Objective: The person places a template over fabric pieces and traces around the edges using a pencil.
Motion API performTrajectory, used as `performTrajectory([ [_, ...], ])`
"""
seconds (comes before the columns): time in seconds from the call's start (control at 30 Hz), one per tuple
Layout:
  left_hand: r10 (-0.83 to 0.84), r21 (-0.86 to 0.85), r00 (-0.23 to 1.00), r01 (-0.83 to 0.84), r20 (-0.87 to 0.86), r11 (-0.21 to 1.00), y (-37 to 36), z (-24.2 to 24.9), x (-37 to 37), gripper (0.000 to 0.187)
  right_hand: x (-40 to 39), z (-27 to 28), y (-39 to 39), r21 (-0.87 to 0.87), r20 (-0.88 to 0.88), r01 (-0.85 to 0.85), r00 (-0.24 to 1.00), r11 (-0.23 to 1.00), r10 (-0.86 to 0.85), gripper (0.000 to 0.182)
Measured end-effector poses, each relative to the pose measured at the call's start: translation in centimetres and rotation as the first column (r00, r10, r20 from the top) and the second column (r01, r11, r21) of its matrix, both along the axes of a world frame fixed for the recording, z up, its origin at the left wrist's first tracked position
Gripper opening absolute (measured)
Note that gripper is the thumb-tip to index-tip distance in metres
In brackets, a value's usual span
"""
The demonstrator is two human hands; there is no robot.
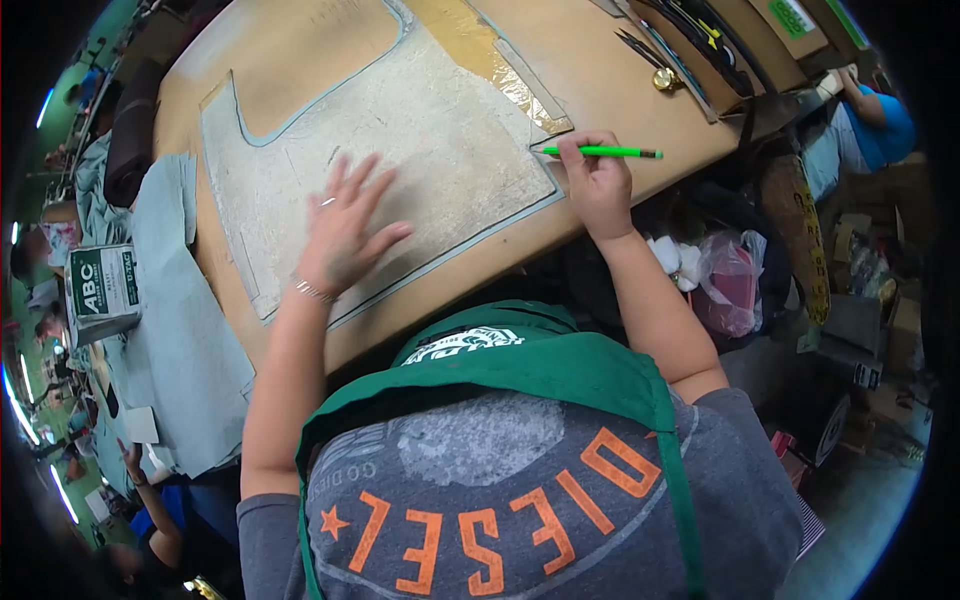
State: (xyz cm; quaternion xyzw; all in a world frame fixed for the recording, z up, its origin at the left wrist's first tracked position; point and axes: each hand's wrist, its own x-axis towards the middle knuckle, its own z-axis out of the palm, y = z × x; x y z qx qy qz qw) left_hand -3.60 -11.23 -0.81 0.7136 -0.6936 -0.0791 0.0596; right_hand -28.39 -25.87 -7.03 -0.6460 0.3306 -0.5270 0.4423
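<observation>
My left hand (350,225) lies spread on a large pale pattern board (440,130), fingers apart, with a ring on one finger. At the board's right corner, my right hand (598,180) grips a green pencil (615,152), its tip at the board's edge near a notch. Beneath the board, a blue-grey sheet (470,240) shows as a narrow border along the lower edge and the curved cut-out. Brown tape (480,50) covers the board's upper right part, beside a narrow strip (535,85).
The tan table (190,110) has a rounded edge. Blue-grey material (170,350) and an ABC box (103,283) lie left. Tools and a brass round object (665,79) sit upper right, near cartons (790,25). Other people are at both sides; a plastic bag (730,280) hangs right.
</observation>
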Motion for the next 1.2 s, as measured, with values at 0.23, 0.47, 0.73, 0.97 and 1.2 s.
performTrajectory([
  [0.23,-0.072,-0.035,0.996,0.073,0.047,0.997,-8.8,-1.8,-8.5,0.08,-0.1,-0.8,-0.3,-0.133,-0.053,-0.058,0.997,0.989,0.051,0.012],
  [0.47,-0.057,0.048,0.998,0.056,0.024,0.997,-9.3,-2.3,-9.0,0.078,-1.6,0.8,0.5,-0.485,-0.315,-0.216,0.947,0.848,0.061,0.017],
  [0.73,-0.05,0.048,0.998,0.048,0.035,0.998,-9.4,-2.2,-9.1,0.078,-4.6,3.2,1.7,-0.339,-0.282,-0.294,0.938,0.893,0.202,0.015],
  [0.97,-0.058,0.042,0.997,0.056,0.051,0.998,-9.4,-2.2,-9.2,0.078,-1.6,0.3,-0.9,-0.245,-0.106,-0.21,0.976,0.946,0.189,0.012],
  [1.2,-0.06,0.034,0.996,0.058,0.061,0.998,-9.4,-2.5,-9.2,0.078,-1.2,0.3,-1.0,-0.341,-0.172,-0.258,0.963,0.904,0.209,0.015],
])
